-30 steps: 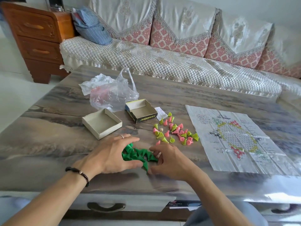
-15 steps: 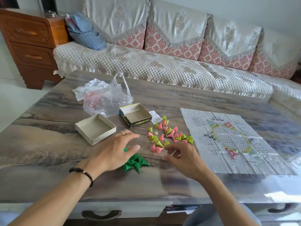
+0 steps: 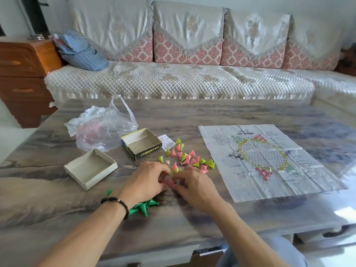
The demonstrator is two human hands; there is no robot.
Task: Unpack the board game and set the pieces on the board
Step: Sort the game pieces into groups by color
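A paper game board (image 3: 265, 160) lies unfolded on the right of the table, bare of pieces. A loose scatter of pink and yellow-green cone pieces (image 3: 187, 158) sits left of it. My left hand (image 3: 143, 182) and right hand (image 3: 194, 186) rest side by side at the near edge of that scatter, fingers curled around a few pink cones (image 3: 169, 183) between them. A heap of dark green cones (image 3: 143, 206) lies on the table just behind my left wrist. Two open box halves stand at the left: the cream tray (image 3: 90, 168) and the printed box (image 3: 141, 143).
A crumpled clear plastic bag (image 3: 100, 130) lies behind the boxes, and a small folded leaflet (image 3: 166, 142) beside the printed box. A quilted sofa (image 3: 173, 79) runs along the table's far side, with a wooden drawer cabinet (image 3: 25, 78) at far left.
Both hands left the green heap and moved forward to the pink and yellow-green scatter, where they now gather pink cones. The green heap stays behind near the table's front.
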